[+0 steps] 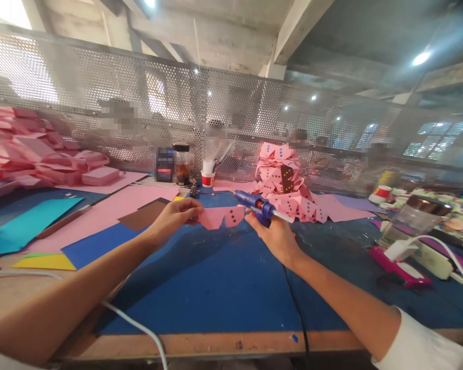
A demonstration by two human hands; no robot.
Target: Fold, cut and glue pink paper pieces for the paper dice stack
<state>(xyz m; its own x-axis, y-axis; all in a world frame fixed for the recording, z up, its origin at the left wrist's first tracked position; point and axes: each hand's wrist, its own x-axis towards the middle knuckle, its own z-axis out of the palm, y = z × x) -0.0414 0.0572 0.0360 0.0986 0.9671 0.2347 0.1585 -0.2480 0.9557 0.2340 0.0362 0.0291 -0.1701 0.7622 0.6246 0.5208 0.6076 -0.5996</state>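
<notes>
My left hand (181,215) pinches one end of a pink foam strip (216,217), which has notched edges and dark dots near its right end. In my right hand (275,234) is a blue glue gun (254,204), its nozzle pointing left just above the strip. A clear glue stick sticks out of the gun's back, and a black cord (293,298) hangs down from it across the blue mat (216,288). Behind the gun, a heap of similar pink dotted pieces (280,174) is piled up. Whether my right fingers also touch the strip I cannot tell.
A large pile of pink foam pieces (34,149) lies at the left, near coloured sheets (104,244). A lidded jar (182,164) and a paper cup (208,177) stand before the perforated metal screen (231,103). At the right are a pink power strip (401,270) and a clear container (416,218).
</notes>
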